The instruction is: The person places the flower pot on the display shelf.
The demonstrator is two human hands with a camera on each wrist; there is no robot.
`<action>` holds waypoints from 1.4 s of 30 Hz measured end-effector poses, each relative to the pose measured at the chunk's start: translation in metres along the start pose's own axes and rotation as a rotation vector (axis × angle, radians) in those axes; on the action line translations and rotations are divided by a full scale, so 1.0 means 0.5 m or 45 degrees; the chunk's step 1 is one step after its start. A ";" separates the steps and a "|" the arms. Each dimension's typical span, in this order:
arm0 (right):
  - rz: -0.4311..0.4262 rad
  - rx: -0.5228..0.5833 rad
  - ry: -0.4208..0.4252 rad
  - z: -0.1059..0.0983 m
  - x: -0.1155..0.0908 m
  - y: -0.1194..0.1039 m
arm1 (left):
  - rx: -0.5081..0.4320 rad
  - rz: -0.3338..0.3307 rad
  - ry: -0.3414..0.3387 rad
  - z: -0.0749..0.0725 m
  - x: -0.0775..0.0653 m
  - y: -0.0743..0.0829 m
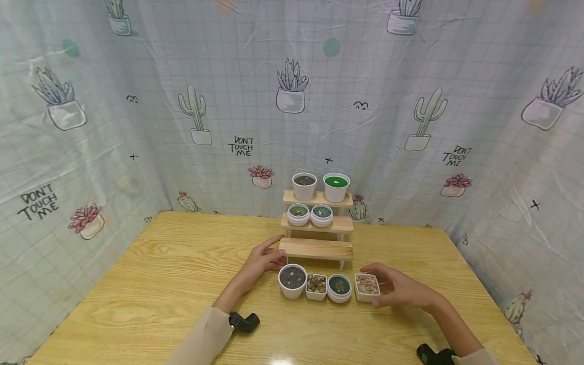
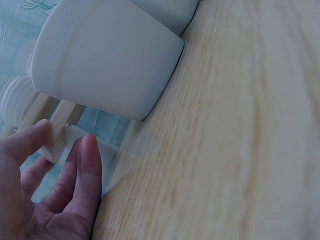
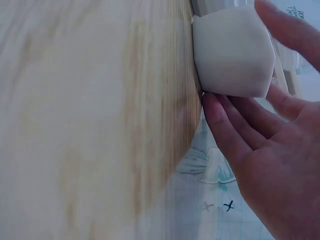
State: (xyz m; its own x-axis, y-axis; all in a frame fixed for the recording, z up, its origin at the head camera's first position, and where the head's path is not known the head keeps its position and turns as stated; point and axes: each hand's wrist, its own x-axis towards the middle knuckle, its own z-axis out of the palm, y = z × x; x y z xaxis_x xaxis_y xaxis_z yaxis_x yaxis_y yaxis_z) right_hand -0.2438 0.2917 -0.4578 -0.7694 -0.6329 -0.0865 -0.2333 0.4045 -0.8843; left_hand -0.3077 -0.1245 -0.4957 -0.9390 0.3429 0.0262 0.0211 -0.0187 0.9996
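At the lowest step's (image 1: 316, 248) left end, the left grip (image 1: 261, 261) pinches the wood; before it on the surface (image 1: 182, 268) stand a gray-filled cup (image 1: 292, 278), small square pot (image 1: 316, 287), green-filled round pot (image 1: 339, 288), then, just apart, a pebble-filled square pot (image 1: 367, 287), held by the right grip's (image 1: 401, 288) thumb and fingers.

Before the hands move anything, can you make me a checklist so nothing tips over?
1. Left hand at the left end of the lowest step: ok.
2. Right hand around the square pot of tan pebbles: ok.
3. Its grip firm enough for lifting: cannot tell.
4. Two pots on the top step upright: ok.
5. Two low round pots on the middle step upright: ok.
6. Wide gaps between the other three front pots: not ok, they stand close together.
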 end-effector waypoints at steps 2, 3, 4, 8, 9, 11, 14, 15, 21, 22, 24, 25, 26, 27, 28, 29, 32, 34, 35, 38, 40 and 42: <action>0.002 -0.008 0.008 0.001 0.001 0.001 | 0.003 0.000 0.001 0.000 0.000 0.000; 0.003 -0.010 0.009 0.002 0.001 0.001 | 0.005 0.001 0.002 0.000 0.000 0.000; 0.007 -0.010 0.009 0.003 0.002 0.002 | 0.007 0.001 0.003 0.000 -0.001 0.000; 0.028 -0.013 0.006 0.006 0.002 0.000 | 0.009 -0.002 0.008 0.001 -0.001 0.000; 0.029 -0.019 0.005 0.007 0.002 -0.001 | 0.009 -0.003 0.011 0.001 -0.001 0.000; 0.031 -0.025 0.002 0.008 0.002 -0.005 | 0.011 -0.005 0.016 0.001 -0.002 0.000; 0.028 -0.035 0.005 0.008 0.003 -0.013 | 0.014 -0.005 0.021 0.002 -0.002 0.000; 0.030 -0.037 0.010 0.009 0.003 -0.016 | 0.014 -0.004 0.021 0.002 -0.003 0.000; 0.036 -0.065 0.045 0.011 0.008 -0.022 | 0.014 0.005 0.016 0.002 -0.004 0.002; 0.037 -0.067 0.046 0.011 0.008 -0.022 | 0.012 0.004 0.016 0.002 -0.004 0.002; 0.040 -0.065 0.046 0.011 0.009 -0.020 | 0.010 0.003 0.014 0.002 -0.004 0.002; 0.039 -0.064 0.045 0.011 0.009 -0.019 | 0.008 0.002 0.013 0.002 -0.004 0.002; 0.039 -0.062 0.044 0.011 0.009 -0.019 | 0.007 0.001 0.013 0.002 -0.004 0.002; 0.039 -0.062 0.042 0.011 0.009 -0.018 | 0.007 0.001 0.013 0.002 -0.004 0.002; 0.038 -0.062 0.041 0.011 0.009 -0.018 | 0.008 0.000 0.013 0.002 -0.004 0.003; 0.037 -0.058 0.040 0.010 0.009 -0.018 | 0.008 -0.001 0.013 0.002 -0.004 0.003; 0.037 -0.046 0.037 0.010 0.008 -0.017 | 0.006 -0.001 0.016 0.002 -0.004 0.002; 0.038 -0.038 0.038 0.009 0.008 -0.017 | 0.006 -0.001 0.017 0.002 -0.003 0.002; 0.038 -0.032 0.037 0.009 0.008 -0.016 | 0.006 0.000 0.017 0.002 -0.003 0.002; 0.037 -0.033 0.040 0.009 0.007 -0.014 | 0.013 0.001 0.014 0.002 -0.002 0.002; 0.035 -0.038 0.043 0.010 0.007 -0.013 | 0.014 0.000 0.014 0.003 -0.002 0.003; 0.035 -0.045 0.047 0.010 0.007 -0.011 | 0.015 0.000 0.013 0.003 -0.002 0.003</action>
State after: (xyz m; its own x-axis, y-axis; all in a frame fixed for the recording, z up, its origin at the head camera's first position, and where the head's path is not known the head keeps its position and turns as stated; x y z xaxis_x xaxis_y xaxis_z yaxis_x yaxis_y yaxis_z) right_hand -0.2424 0.2838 -0.4555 -0.7973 -0.5964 -0.0929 -0.2322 0.4451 -0.8648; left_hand -0.3064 -0.1237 -0.4945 -0.9425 0.3333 0.0260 0.0249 -0.0076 0.9997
